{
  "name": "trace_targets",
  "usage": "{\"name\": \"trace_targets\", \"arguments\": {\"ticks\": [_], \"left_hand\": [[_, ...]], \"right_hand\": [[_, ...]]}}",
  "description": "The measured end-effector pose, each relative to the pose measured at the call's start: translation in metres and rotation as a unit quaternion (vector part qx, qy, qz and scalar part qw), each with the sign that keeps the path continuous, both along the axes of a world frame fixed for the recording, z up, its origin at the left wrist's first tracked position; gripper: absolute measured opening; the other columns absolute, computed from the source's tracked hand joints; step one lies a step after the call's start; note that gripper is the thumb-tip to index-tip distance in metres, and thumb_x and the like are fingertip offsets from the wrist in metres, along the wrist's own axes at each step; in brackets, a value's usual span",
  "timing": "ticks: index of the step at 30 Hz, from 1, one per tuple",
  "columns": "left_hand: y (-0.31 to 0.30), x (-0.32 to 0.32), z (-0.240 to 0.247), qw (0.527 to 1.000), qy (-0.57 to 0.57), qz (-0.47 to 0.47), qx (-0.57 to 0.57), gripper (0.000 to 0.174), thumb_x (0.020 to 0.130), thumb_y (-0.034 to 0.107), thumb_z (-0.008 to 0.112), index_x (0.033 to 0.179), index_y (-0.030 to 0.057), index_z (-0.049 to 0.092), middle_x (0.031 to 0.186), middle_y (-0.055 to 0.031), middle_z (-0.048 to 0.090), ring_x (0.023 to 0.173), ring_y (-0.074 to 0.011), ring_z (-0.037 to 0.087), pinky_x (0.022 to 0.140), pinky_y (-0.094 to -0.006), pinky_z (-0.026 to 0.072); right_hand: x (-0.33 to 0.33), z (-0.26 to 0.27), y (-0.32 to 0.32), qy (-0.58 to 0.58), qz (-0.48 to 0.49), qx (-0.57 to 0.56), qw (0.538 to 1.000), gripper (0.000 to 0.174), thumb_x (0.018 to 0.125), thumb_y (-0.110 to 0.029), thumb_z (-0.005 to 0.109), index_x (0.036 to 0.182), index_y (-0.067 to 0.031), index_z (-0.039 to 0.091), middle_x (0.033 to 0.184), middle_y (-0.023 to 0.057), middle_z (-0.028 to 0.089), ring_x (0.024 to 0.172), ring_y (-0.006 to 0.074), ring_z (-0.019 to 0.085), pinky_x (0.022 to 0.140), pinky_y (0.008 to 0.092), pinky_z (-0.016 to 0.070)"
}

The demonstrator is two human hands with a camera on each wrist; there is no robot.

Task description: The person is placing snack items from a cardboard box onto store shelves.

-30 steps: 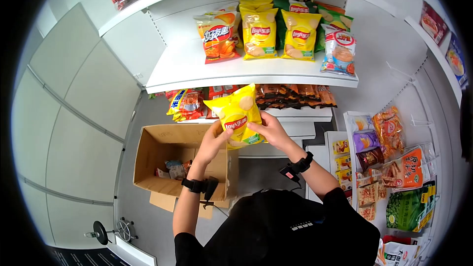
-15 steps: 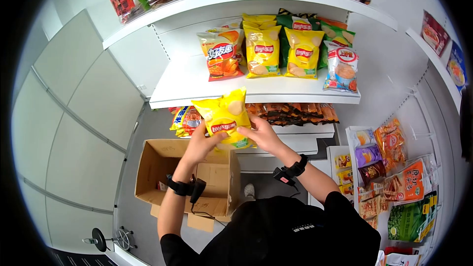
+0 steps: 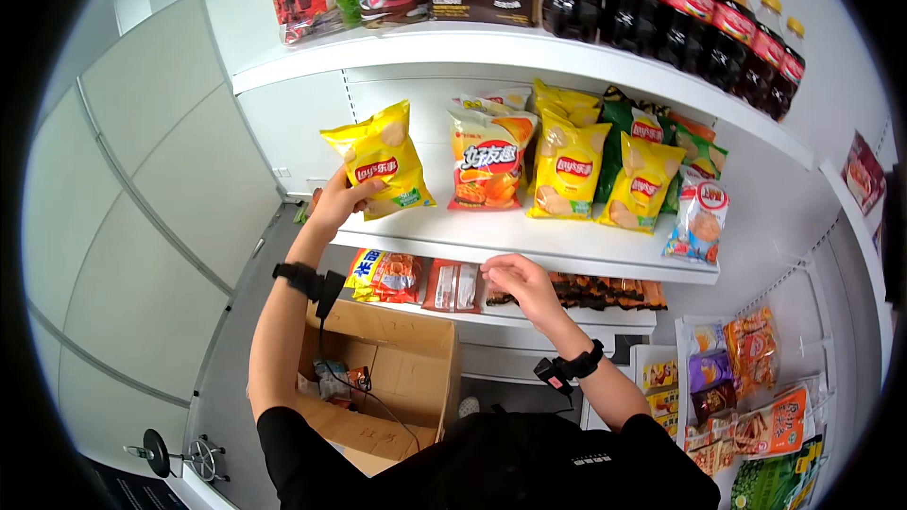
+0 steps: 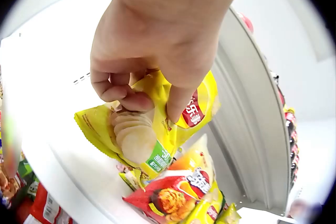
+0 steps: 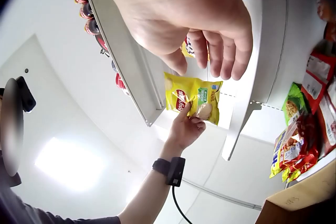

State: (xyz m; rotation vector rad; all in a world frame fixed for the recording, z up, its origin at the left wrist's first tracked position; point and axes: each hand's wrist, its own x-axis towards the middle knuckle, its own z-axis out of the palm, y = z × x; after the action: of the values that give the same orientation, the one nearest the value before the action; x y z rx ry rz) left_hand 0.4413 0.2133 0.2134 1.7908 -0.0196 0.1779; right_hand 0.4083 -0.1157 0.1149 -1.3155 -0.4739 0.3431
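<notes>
Lower centre of the head view: open cardboard box (image 3: 378, 387) on the floor, a few packets inside. Above it, centre: right hand (image 3: 515, 283), fingers loosely bent, holding nothing, at the front edge of the white shelf (image 3: 567, 260). Behind the hand, the lower tier holds flat packets (image 3: 453, 285). Lower right: rack (image 3: 746, 368) of hanging snacks. Upper left: left hand (image 3: 340, 203), raised, pinching the lower corner of a yellow chip bag (image 3: 378, 170). The bag is upright over the shelf's left end; contact with the board cannot be told. Just right of it stands an orange bag (image 3: 487, 162), then more yellow and green bags. Top: bottles (image 3: 680, 19).
</notes>
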Motion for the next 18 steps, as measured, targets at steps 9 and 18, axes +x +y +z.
{"name": "trace_targets", "arguments": {"ticks": [9,18], "left_hand": [[0.036,0.117,-0.005,0.996,0.036,-0.023,0.072,0.033,0.080,0.019,0.067,0.108,0.0065,0.055,0.086,-0.0017,0.058,0.067,-0.0080,0.046,0.060,-0.0209,0.0393],[0.042,0.189,-0.022,0.993,0.067,-0.057,0.078,0.032,0.081,0.020,0.067,0.110,0.0128,0.055,0.082,0.0033,0.057,0.065,-0.0058,0.045,0.055,-0.0195,0.0333]], "right_hand": [[0.015,-0.007,-0.012,0.046,-0.034,-0.021,0.998,0.021,0.091,-0.013,0.053,0.106,0.0019,0.057,0.105,0.0109,0.061,0.096,0.0174,0.059,0.086,0.0301,0.0491],[0.026,-0.011,-0.023,0.054,-0.063,-0.018,0.996,0.019,0.092,-0.011,0.051,0.104,0.0033,0.056,0.105,0.0129,0.060,0.096,0.0192,0.060,0.086,0.0308,0.0489]]}}
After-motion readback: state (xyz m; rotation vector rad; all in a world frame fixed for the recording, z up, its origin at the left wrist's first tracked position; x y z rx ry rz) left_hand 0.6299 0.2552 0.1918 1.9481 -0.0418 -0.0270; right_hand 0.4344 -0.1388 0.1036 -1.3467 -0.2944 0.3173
